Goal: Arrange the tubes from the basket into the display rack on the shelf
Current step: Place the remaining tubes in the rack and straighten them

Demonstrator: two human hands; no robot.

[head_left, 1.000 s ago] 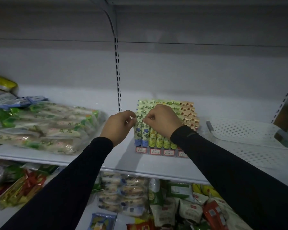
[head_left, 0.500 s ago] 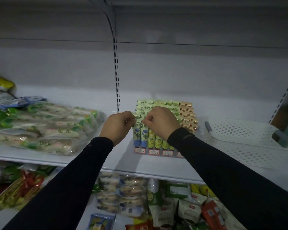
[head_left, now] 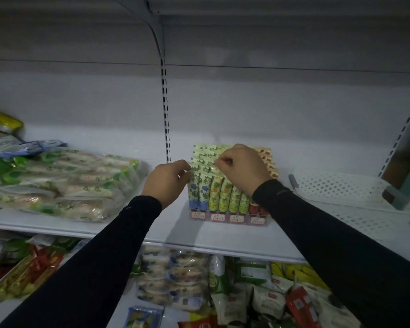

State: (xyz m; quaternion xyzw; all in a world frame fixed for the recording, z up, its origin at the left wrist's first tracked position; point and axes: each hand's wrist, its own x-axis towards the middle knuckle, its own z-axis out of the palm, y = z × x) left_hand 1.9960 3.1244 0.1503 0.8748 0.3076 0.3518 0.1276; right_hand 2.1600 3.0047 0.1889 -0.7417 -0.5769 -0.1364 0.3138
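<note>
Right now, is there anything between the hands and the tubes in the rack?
Nothing visible. The left hand and the right hand already pinch the tops of the tubes at the left of the rack. The basket lies apart, to the right.

I see four small red-bordered price labels (head_left: 227, 217) along the front of the display rack (head_left: 258, 224), each with dark handwritten marks, but I can't make out a single character. Print on the tubes (head_left: 214, 192) and on the snack packets (head_left: 268, 301) below is too blurred for me to read.
</note>
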